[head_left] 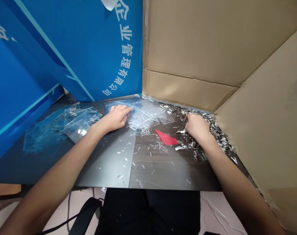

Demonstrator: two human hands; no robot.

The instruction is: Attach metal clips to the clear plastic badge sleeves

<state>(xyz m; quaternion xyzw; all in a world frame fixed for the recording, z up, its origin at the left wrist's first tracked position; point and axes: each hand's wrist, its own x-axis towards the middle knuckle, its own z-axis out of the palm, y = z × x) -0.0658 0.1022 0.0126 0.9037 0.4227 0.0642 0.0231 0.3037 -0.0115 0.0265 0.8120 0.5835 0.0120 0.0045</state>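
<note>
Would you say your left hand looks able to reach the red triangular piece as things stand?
Probably yes: the red triangular piece lies just past the clear plastic sheets under the left hand, with nothing tall between.

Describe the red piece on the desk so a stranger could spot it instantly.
On the dark desk, find the heap of silver metal scraps against the cardboard wall. Just left of the right hand lies a flat red triangle, the only red thing among the clear sheets and scraps.
</note>
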